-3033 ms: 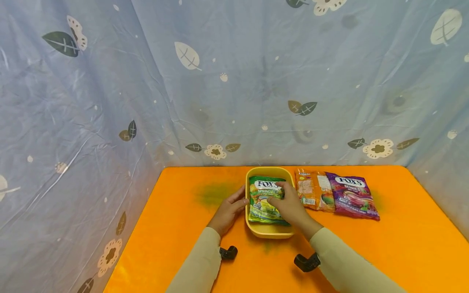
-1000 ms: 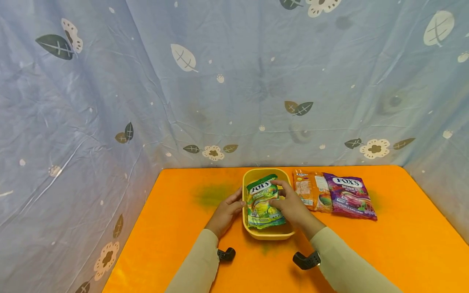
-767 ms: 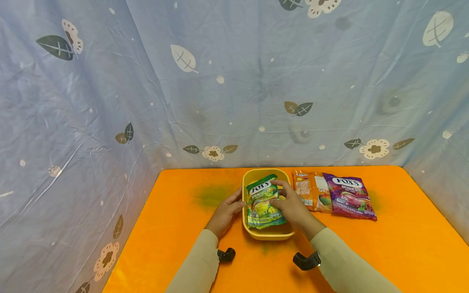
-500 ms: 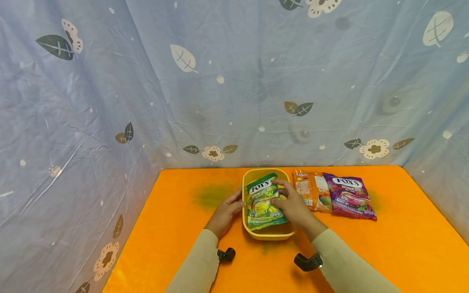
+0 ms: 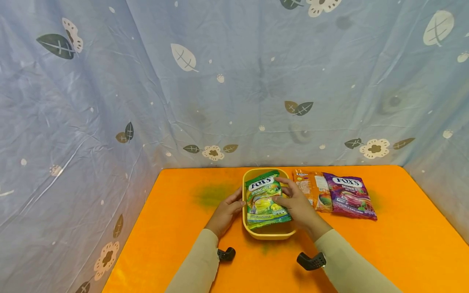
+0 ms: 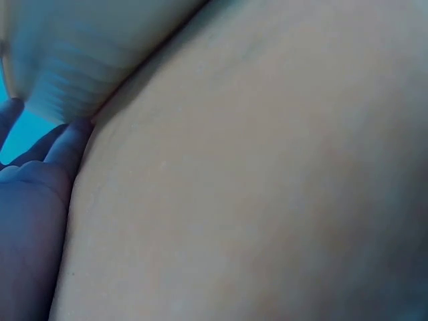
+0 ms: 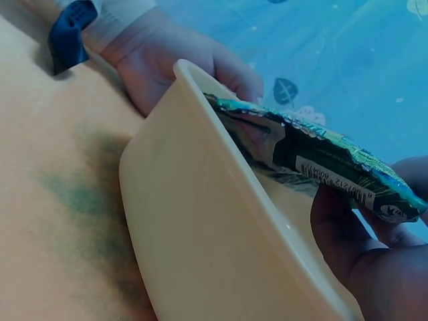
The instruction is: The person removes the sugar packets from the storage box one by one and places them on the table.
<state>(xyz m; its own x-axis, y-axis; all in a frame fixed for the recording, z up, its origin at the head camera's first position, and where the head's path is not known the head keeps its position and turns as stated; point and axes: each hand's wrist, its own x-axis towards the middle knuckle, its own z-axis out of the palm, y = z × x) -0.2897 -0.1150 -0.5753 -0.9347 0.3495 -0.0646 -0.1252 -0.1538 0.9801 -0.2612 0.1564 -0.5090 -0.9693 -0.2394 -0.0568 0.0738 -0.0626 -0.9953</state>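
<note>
A green Fox's Spring Tea candy bag (image 5: 261,201) lies tilted in a yellow plastic tub (image 5: 269,237). My right hand (image 5: 298,203) pinches the bag along its right edge, thumb on one face and fingers on the other. In the right wrist view that edge of the candy bag (image 7: 321,160) stands above the rim of the tub (image 7: 194,200), while the other end dips inside. My left hand (image 5: 226,211) rests against the tub's left outer wall, its thumb at the rim. The left wrist view has its fingers (image 6: 70,144) touching the wall.
To the right of the tub lie an orange candy bag (image 5: 320,191), back side up, and a purple Fox's Berries bag (image 5: 350,196), partly over it. They rest on an orange table (image 5: 190,260). Patterned blue-grey curtains (image 5: 234,101) enclose the back and sides.
Three seconds ago the green candy bag lay square in the tub; it has since turned and tilted. In the last half second my right hand has shifted right with its edge. The left hand stays.
</note>
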